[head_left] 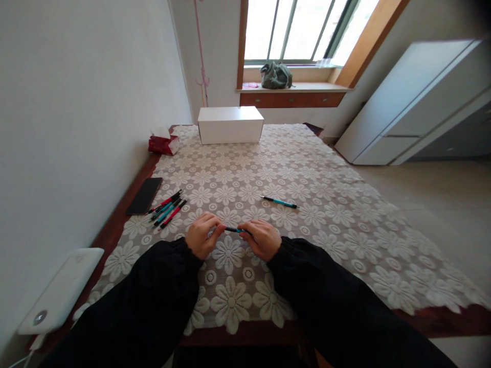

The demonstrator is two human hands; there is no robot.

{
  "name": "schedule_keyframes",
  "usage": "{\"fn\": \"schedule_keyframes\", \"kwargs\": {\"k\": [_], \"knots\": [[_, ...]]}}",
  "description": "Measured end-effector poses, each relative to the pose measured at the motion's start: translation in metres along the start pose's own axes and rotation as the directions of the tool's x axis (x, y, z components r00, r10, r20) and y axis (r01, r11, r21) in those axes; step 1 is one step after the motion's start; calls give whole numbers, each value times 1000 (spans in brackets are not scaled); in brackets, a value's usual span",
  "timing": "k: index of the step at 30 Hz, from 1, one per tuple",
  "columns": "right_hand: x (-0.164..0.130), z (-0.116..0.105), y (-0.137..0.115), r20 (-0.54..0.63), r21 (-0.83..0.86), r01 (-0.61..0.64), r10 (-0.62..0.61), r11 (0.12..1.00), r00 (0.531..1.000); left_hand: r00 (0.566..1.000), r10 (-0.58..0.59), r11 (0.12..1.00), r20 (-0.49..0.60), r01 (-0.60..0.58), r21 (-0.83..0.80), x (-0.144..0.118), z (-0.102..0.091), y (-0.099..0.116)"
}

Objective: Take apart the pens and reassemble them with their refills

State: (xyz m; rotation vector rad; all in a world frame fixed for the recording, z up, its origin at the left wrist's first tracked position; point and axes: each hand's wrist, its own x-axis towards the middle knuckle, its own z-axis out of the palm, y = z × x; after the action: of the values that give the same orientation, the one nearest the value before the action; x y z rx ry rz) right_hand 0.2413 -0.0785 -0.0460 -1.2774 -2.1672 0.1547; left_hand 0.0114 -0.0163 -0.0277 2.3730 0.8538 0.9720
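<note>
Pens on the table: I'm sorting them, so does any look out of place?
Yes. One teal pen lies alone mid-table, apart from the pen cluster by the black phone. Both hands hold another.

A cream lace tablecloth (307, 168) patterned with white daisy-like flowers covers a dark reddish-brown table (115, 230). Black sleeves (153, 291) frame a teal-and-black pen (235, 230) held between both hands. A second teal pen (279, 202) lies on the cloth, and red and teal pens (167, 208) with black ends sit near the left edge, beside a black phone (144, 196). A plain white box (230, 124) and a red tissue pack (163, 143) stand at the far edge.
</note>
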Motion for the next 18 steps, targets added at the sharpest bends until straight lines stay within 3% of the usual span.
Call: {"fn": "schedule_keyframes", "kwargs": {"k": [3, 18], "knots": [[-1, 1, 0, -13, -17, -21, 21, 1000, 1000, 999, 40, 998, -20, -41, -43, -1, 0, 1], [0, -2, 0, 0, -19, -6, 6, 1000, 1000, 999, 31, 999, -24, -31, -26, -3, 1, 0]]}}
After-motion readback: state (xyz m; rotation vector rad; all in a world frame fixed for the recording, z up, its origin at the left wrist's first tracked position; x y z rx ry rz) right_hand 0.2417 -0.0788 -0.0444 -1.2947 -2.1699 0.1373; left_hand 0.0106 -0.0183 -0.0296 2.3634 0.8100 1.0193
